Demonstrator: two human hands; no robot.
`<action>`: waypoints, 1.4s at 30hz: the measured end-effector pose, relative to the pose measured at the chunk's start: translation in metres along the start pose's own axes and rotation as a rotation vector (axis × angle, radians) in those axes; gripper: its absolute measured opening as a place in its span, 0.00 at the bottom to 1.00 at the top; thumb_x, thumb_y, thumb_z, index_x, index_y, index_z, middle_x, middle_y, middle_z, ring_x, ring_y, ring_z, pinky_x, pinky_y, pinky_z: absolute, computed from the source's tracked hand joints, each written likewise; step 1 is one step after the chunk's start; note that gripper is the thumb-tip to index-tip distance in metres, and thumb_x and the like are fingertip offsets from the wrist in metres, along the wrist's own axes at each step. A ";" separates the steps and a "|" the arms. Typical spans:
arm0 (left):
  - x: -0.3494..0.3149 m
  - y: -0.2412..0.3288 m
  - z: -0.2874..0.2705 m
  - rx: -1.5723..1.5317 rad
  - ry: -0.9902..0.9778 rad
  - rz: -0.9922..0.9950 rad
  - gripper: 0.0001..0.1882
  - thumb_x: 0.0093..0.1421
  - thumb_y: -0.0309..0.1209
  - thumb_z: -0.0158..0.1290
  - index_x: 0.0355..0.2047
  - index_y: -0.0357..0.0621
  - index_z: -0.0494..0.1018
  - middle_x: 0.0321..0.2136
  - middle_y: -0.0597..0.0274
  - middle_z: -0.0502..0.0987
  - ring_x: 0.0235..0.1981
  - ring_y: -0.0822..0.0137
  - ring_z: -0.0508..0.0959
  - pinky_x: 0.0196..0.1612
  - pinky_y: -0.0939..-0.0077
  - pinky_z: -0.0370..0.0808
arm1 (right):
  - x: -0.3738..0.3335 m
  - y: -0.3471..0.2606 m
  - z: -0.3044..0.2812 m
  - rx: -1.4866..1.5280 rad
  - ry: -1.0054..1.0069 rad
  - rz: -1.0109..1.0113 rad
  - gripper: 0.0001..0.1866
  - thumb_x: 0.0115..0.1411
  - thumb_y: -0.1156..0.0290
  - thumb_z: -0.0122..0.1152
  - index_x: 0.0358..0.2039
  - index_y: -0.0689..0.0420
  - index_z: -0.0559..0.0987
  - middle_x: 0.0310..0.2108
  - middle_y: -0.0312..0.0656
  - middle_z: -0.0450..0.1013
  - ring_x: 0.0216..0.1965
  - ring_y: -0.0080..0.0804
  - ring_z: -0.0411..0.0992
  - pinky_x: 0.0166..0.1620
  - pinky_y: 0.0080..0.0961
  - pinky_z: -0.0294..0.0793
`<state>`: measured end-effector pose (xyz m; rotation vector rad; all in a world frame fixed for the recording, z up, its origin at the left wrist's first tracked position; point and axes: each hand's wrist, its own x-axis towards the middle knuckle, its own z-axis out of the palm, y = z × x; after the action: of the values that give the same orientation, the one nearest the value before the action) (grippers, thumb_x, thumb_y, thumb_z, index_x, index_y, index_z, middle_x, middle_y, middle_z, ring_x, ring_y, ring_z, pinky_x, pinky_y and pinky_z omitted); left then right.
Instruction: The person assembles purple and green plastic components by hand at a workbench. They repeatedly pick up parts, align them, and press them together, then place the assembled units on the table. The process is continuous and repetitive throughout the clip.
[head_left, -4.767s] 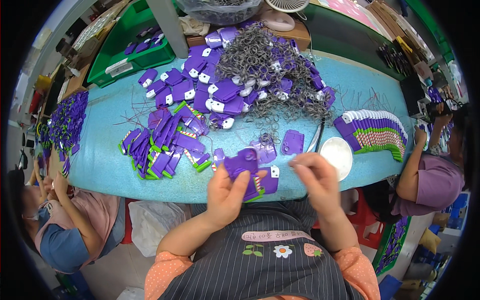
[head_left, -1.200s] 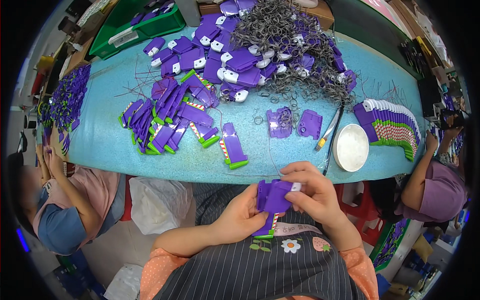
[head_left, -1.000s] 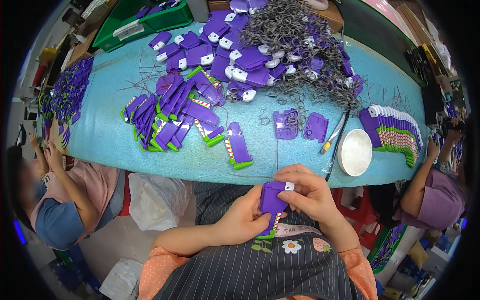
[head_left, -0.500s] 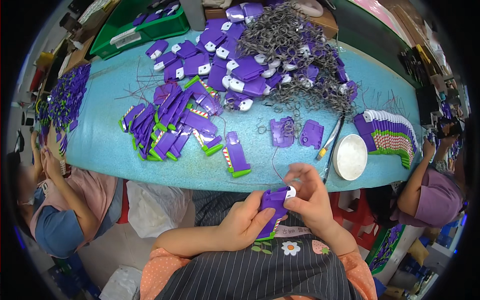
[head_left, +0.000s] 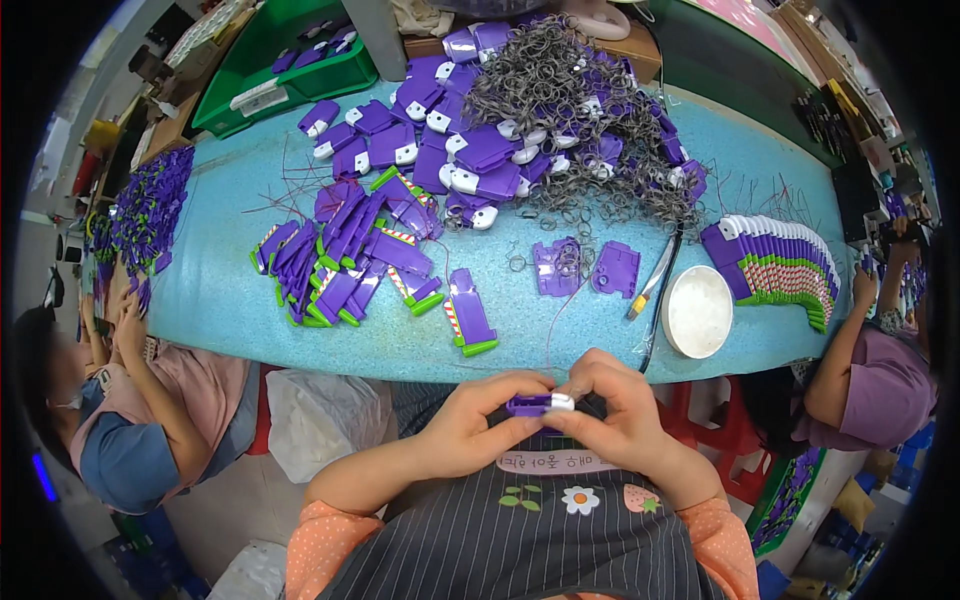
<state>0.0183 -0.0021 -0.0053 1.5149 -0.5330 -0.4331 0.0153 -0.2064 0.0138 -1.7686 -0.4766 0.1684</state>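
In front of my apron I hold a purple plastic casing (head_left: 527,405) with a white end, turned edge-on. My left hand (head_left: 478,424) pinches its purple part between thumb and fingers. My right hand (head_left: 616,412) is closed at the white end, fingertips pressed against it. A thin dark red wire (head_left: 555,325) runs up from there onto the table. Ahead lie two loose purple shells (head_left: 616,269), one with metal rings (head_left: 568,261) on it. A purple casing with a green foot and striped edge (head_left: 470,312) lies left of them.
On the blue table (head_left: 220,225) lie a heap of metal rings (head_left: 545,85), purple-and-white covers (head_left: 485,178) and striped casings (head_left: 345,245). A white bowl (head_left: 698,312), a brush (head_left: 650,285) and a stacked row of casings (head_left: 780,265) stand right. A green crate (head_left: 235,115) sits far left. People work both sides.
The casing has been tilted from face-up to edge-on. My right fingers, spread before, have closed in at its white end, and both hands are nearer together.
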 end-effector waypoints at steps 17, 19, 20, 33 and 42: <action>0.001 0.009 0.002 -0.485 0.421 -0.134 0.11 0.63 0.26 0.48 0.43 0.33 0.65 0.35 0.62 0.74 0.35 0.77 0.72 0.39 0.81 0.70 | -0.005 0.006 0.015 0.131 0.017 0.290 0.08 0.56 0.70 0.61 0.28 0.63 0.76 0.20 0.38 0.69 0.20 0.21 0.65 0.24 0.21 0.63; 0.001 0.010 -0.001 -0.321 0.388 -0.138 0.10 0.63 0.26 0.48 0.42 0.32 0.65 0.34 0.62 0.74 0.34 0.78 0.72 0.38 0.82 0.70 | -0.004 0.009 0.017 0.192 0.035 0.283 0.08 0.56 0.70 0.60 0.28 0.63 0.76 0.22 0.39 0.69 0.22 0.22 0.66 0.26 0.22 0.64; -0.003 0.001 0.008 -0.180 0.373 -0.152 0.10 0.63 0.25 0.47 0.42 0.32 0.65 0.33 0.62 0.74 0.34 0.78 0.72 0.38 0.82 0.70 | -0.004 0.009 0.018 0.244 0.039 0.353 0.08 0.56 0.70 0.60 0.28 0.63 0.76 0.23 0.40 0.69 0.24 0.23 0.66 0.27 0.22 0.64; 0.059 0.039 -0.011 0.782 0.164 0.299 0.21 0.52 0.29 0.56 0.43 0.33 0.63 0.40 0.46 0.67 0.45 0.48 0.68 0.50 0.60 0.64 | -0.013 -0.023 -0.065 -0.346 0.518 0.076 0.15 0.49 0.73 0.66 0.37 0.61 0.74 0.29 0.38 0.72 0.28 0.22 0.68 0.33 0.20 0.68; 0.151 0.004 -0.094 1.352 0.437 0.275 0.14 0.50 0.27 0.58 0.37 0.33 0.73 0.32 0.52 0.73 0.36 0.54 0.72 0.39 0.65 0.70 | 0.001 0.057 -0.178 -0.901 0.567 0.132 0.15 0.43 0.75 0.68 0.30 0.63 0.71 0.25 0.42 0.67 0.28 0.34 0.65 0.32 0.26 0.65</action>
<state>0.1951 -0.0122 0.0096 2.6564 -0.7040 0.6325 0.0941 -0.3761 0.0044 -2.5954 0.0097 -0.5305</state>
